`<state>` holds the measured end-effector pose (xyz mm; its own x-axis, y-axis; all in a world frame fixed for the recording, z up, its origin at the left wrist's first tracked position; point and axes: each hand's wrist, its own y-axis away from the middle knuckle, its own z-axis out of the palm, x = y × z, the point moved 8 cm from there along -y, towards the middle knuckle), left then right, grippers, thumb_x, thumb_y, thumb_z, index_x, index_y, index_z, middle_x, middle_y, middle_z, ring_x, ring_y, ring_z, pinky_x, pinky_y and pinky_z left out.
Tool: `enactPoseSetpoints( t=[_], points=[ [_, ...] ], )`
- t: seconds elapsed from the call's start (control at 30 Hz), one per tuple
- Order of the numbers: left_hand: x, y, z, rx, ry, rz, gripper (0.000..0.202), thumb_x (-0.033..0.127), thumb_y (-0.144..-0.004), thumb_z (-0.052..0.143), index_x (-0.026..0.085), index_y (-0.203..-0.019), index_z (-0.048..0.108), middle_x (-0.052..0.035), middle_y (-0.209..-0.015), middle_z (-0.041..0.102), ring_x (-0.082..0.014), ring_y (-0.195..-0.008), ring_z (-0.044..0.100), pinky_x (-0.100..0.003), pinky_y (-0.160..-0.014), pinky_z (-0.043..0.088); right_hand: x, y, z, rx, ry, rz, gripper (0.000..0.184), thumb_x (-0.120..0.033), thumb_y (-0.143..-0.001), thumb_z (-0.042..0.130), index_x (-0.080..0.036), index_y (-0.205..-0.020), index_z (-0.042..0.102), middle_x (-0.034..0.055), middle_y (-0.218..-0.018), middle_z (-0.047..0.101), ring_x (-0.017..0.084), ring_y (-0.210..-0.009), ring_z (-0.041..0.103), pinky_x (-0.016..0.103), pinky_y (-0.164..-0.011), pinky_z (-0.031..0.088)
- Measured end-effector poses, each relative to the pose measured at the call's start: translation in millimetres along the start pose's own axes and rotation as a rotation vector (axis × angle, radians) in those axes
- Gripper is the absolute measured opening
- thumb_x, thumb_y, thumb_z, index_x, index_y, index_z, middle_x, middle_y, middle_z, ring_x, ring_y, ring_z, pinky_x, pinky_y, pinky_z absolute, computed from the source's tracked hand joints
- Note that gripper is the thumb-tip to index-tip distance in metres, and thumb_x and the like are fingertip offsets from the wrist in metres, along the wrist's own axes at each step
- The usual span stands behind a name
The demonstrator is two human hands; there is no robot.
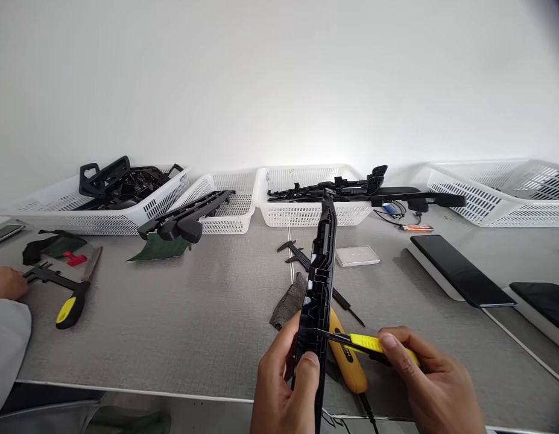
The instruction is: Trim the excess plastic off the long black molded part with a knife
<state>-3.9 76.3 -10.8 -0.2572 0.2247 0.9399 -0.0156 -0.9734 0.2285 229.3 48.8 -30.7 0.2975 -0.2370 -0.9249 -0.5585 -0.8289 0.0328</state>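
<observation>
So, left hand [283, 383] clamped on a black plastic strip [322, 280] over the bench's front edge [138, 390], right hand [437, 380] gripping a yellow cutter [367, 343], blade across the strip.

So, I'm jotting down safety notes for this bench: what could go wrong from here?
The yellow-handled knife in the right hand reaches over the black plastic part, close to the left hand, so a slip might cut a finger. Only the left hand seems to steady the part, so it could twist under pressure. The corded yellow tool lies just beneath the work and might get knocked.
</observation>
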Motion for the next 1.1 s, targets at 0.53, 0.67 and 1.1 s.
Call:
enactPoseSetpoints(
  t=[0.53,0.67,1.1],
  points=[
    [0.1,11.2,-15.1,0.045,-0.23,-0.122,0.046,0.033,-0.096,0.066,0.026,-0.139,0.08,-0.0075,-0.149,0.071,-0.0349,-0.144,0.061,-0.039,-0.117,0.054,4.2,1.8,-14.7,0.114,-0.009,0.076,0.058,-0.078,-0.09,0.065,-0.021,-0.095,0.074,-0.0023,-0.073,0.055,0.018,-0.072,0.046,0.029,-0.065,0.033],
    [10.5,6.5,-10.3,-0.051,-0.319,-0.049,0.047,0.037,-0.097,0.064,0.025,-0.14,0.079,-0.0084,-0.147,0.073,-0.0361,-0.14,0.064,-0.041,-0.112,0.059,-2.2,5.3,-18.4,0.157,0.05,0.1,0.056,-0.077,-0.086,0.067,-0.022,-0.093,0.076,-0.0019,-0.072,0.059,0.017,-0.066,0.043,0.029,-0.06,0.031],
    [-7.5,9.5,-31.7,0.078,-0.28,-0.114,0.054,0.044,-0.098,0.066,0.026,-0.148,0.073,-0.0089,-0.157,0.065,-0.037,-0.148,0.058,-0.041,-0.116,0.057,-1.7,-4.6,-14.7,0.094,0.08,-0.134,0.053,-0.076,-0.085,0.073,-0.024,-0.087,0.082,0.0011,-0.071,0.069,0.016,-0.052,0.048,0.026,-0.044,0.038]
  ],
)
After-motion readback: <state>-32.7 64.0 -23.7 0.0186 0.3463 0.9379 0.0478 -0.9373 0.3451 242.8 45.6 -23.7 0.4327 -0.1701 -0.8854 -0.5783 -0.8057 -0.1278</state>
